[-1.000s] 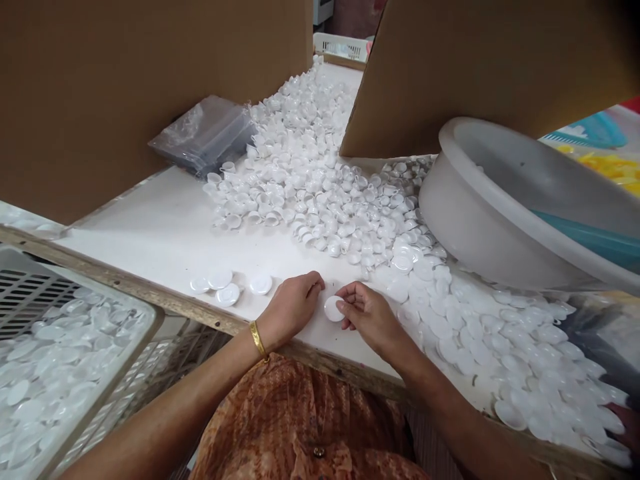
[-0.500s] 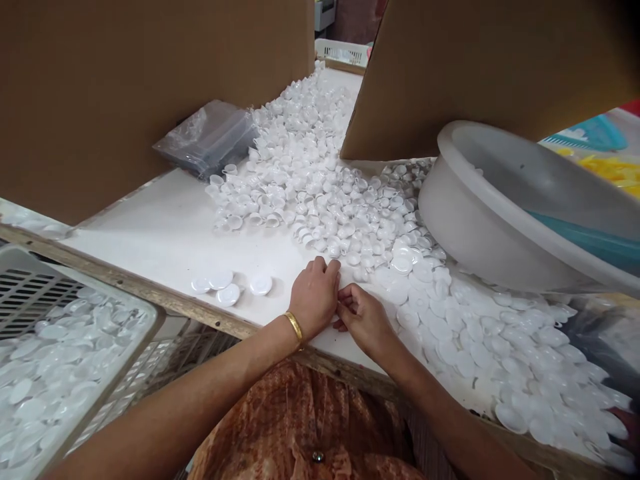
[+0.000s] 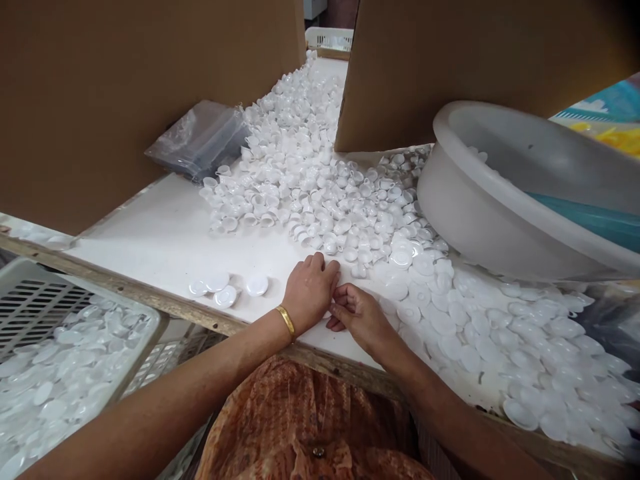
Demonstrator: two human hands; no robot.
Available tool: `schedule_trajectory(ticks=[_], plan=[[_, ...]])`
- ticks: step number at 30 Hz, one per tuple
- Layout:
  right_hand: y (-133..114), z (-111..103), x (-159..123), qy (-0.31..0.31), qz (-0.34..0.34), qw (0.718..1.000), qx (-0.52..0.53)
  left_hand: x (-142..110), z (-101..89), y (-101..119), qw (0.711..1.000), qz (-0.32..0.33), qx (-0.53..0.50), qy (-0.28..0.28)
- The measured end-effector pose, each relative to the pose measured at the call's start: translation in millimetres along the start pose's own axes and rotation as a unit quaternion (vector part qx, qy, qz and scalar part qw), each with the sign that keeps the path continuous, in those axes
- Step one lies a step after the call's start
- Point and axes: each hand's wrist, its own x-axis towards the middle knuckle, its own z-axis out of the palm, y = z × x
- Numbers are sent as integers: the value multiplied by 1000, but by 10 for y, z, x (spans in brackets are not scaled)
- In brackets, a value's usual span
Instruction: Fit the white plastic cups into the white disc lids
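My left hand (image 3: 311, 287), with a gold bangle on its wrist, is closed near the table's front edge, its fingers curled down over whatever they hold. Against it, my right hand (image 3: 357, 317) is closed too, thumb and fingertips pinched; what lies between the two hands is hidden. Just beyond them spreads a heap of small white toy cups (image 3: 320, 193). White toy saucers (image 3: 450, 320) lie in a loose pile to the right. Left of my hands, several white pieces (image 3: 257, 285), round and shiny, sit on the white tabletop (image 3: 150, 233).
A big grey-white basin (image 3: 460, 207) stands at the right, a teal object inside. Cardboard panels (image 3: 125, 80) rise at the left and at the back right (image 3: 450, 73). A clear plastic packet (image 3: 200, 140) lies by the heap. At lower left is a basket (image 3: 155, 327) of white pieces.
The view has shifted slightly. Both hands stay together in almost the same pose at the table's edge, and the loose pieces beside them lie as before.
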Motion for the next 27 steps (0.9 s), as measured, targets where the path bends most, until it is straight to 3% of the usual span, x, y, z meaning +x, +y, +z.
schedule_trajectory(ticks=[14, 22, 27], plan=[[121, 86, 92, 0, 9, 1000, -9, -33, -38, -41, 1000, 6, 10, -4], [127, 128, 124, 5, 11, 999, -37, 86, -86, 85, 983, -65, -154, 72], [111, 77, 117, -47, 3, 999, -10, 109, 31, 142, 982, -65, -158, 83]])
